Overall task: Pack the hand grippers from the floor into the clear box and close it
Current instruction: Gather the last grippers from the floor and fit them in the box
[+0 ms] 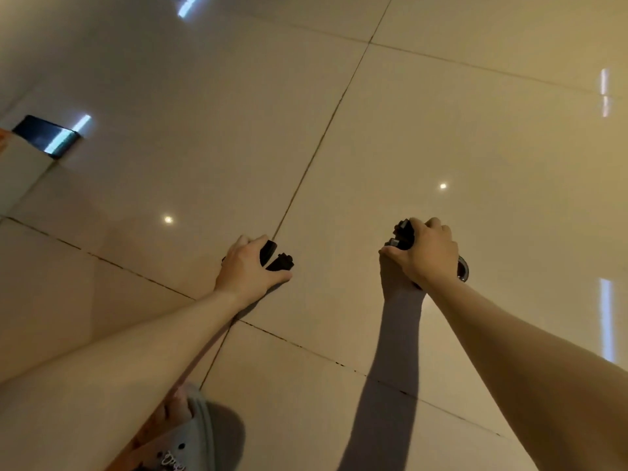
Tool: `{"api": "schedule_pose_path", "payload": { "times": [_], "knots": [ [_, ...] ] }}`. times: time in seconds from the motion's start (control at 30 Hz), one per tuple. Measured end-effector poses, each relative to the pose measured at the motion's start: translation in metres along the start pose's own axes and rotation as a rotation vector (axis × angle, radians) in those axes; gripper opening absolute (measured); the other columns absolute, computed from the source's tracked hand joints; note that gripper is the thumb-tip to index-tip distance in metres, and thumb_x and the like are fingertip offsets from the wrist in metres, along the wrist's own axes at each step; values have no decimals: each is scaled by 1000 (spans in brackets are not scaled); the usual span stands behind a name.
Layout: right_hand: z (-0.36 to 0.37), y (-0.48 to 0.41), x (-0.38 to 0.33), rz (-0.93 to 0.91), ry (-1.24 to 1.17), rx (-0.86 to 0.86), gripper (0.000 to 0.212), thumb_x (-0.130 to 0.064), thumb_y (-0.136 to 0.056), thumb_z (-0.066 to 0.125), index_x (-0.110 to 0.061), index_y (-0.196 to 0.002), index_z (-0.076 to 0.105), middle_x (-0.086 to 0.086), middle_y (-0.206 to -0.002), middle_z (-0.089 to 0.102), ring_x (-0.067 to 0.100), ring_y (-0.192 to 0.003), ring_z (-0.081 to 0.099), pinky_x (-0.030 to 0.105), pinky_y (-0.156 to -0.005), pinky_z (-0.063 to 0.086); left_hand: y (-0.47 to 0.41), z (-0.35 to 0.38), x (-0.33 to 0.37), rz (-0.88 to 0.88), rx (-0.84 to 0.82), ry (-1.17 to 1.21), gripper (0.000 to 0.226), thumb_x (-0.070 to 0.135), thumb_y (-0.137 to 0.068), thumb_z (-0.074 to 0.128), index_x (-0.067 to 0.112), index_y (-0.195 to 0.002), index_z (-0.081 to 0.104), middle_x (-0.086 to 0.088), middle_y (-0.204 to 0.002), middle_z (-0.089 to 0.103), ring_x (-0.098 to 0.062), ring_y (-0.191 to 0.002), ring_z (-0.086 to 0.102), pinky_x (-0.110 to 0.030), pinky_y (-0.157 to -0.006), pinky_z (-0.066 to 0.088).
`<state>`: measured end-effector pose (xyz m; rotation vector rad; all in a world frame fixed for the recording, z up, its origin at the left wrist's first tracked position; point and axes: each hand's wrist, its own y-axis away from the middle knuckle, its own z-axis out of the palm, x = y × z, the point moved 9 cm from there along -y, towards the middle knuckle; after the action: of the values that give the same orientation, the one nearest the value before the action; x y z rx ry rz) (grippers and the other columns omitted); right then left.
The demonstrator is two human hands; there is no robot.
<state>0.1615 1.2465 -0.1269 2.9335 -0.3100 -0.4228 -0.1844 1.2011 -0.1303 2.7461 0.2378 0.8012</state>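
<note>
Left hand grips black hand gripper on tiled floor; right hand grips second hand gripper, well apart.

Unreadable white script on slipper

Glossy tile floor — grey slipper btm-left.
</note>
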Motion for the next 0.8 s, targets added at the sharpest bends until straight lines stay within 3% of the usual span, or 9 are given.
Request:
{"api": "schedule_pose_path", "payload": {
  "times": [0.17, 0.37, 0.57, 0.8],
  "knots": [
    [-15, 36, -3, 4, -204, 19, 59, -61, -72, 76, -23, -114, 62, 3, -107, 51, 26, -92, 59, 34, -70, 49, 9, 4, 48, 102, -34, 30, 77, 61, -62, 77, 30, -130, 56, 8, -104, 48, -17, -100, 52, -37, -86, 50],
    [-72, 87, 1, 30, -329, 162, 68, -66, -71, 77, -29, -126, 59, -2, -111, 51, 18, -94, 58, 29, -74, 48, 30, -16, 127, 313, -68, 68, 91, 56, -70, 83, 24, -147, 47, 6, -113, 48, -17, -110, 50, -34, -94, 46],
    [-161, 172, 19, 84, -356, 368, 74, -70, -69, 77, -32, -129, 59, -6, -110, 50, 11, -92, 52, 26, -77, 46, 97, -54, 207, 532, -83, 143, 93, 51, -71, 87, 21, -149, 46, 5, -119, 54, -16, -111, 54, -31, -94, 46],
    [-258, 324, 29, 144, -314, 583, 69, -70, -68, 77, -33, -125, 60, -9, -104, 50, 12, -92, 58, 26, -77, 49, 218, -101, 275, 789, -172, 230, 90, 45, -70, 89, 17, -146, 50, 7, -131, 59, -13, -118, 54, -21, -91, 38]
  ]
}}
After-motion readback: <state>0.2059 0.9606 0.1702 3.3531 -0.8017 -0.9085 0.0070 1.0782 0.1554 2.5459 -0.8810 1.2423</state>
